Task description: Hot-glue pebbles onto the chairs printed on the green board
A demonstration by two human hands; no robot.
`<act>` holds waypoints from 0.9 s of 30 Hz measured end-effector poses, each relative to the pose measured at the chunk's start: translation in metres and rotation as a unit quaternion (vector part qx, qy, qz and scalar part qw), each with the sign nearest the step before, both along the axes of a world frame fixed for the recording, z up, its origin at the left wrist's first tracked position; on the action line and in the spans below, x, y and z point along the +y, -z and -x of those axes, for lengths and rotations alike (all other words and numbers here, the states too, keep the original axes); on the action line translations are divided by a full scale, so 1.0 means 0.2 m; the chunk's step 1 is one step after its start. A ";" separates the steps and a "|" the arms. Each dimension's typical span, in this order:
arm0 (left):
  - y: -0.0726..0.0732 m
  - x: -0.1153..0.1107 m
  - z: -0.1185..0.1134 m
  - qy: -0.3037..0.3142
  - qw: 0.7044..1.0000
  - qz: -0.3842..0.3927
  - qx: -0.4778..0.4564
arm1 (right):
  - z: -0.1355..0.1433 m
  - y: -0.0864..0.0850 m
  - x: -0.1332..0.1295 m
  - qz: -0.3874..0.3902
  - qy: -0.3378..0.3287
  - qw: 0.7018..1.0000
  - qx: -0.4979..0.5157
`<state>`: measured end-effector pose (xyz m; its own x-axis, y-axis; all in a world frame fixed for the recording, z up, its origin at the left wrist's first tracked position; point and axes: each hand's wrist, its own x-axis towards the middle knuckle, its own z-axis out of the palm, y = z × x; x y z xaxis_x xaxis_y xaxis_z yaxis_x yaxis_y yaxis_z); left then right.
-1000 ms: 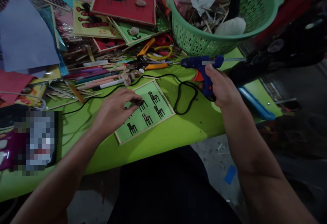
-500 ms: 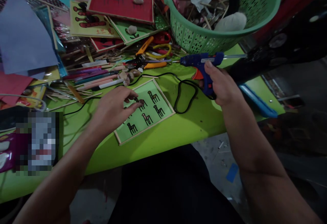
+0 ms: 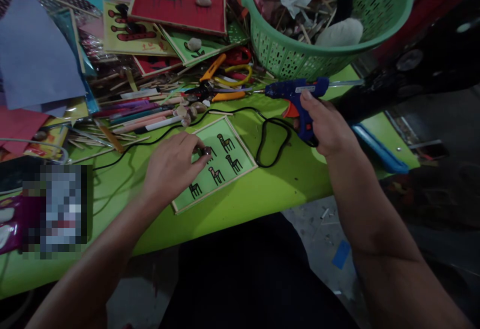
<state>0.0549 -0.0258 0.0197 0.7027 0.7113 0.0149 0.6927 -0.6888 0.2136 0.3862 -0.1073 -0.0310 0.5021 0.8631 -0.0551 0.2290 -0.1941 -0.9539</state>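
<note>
My right hand (image 3: 332, 129) grips a blue hot glue gun (image 3: 298, 89) by its handle, near the orange trigger. The nozzle points left and a clear glue stick sticks out of the back. Over a green card (image 3: 204, 194), framed with thin wooden sticks and drawn with several small black chairs, is my left hand (image 3: 174, 161). Its thumb and forefinger pinch a small dark pebble (image 3: 207, 152) at one of the upper chairs. The fingers hide the card's left part. Whether the pebble touches the card I cannot tell.
A black cord (image 3: 277, 161) loops right of the card. Behind lie pebbles (image 3: 183, 113), markers (image 3: 146, 119), orange-handled pliers (image 3: 228, 96) and framed pictures (image 3: 180, 14). A green basket (image 3: 292, 54) of scraps stands at the back right. Purple paper (image 3: 37, 64) lies left.
My left hand has shifted slightly right and down, its fingers closing in around the pebble over the card. My right hand and the glue gun have hardly moved.
</note>
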 end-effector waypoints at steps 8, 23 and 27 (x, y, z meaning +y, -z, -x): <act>-0.02 0.01 0.01 0.004 0.999 0.042 -0.018 | 0.06 -0.08 0.00 0.016 0.036 0.999 0.023; -0.04 0.03 0.01 0.024 0.998 0.047 -0.025 | 0.06 -0.05 -0.01 0.047 0.046 0.997 -0.037; -0.03 0.04 0.01 0.030 0.998 0.043 -0.030 | 0.07 -0.08 -0.01 0.053 0.050 0.997 -0.026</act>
<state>0.0521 -0.0181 0.0263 0.7442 0.6679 -0.0011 0.6347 -0.7066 0.3129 0.3718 -0.1087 -0.0157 0.5899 0.7991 -0.1158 0.2511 -0.3179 -0.9143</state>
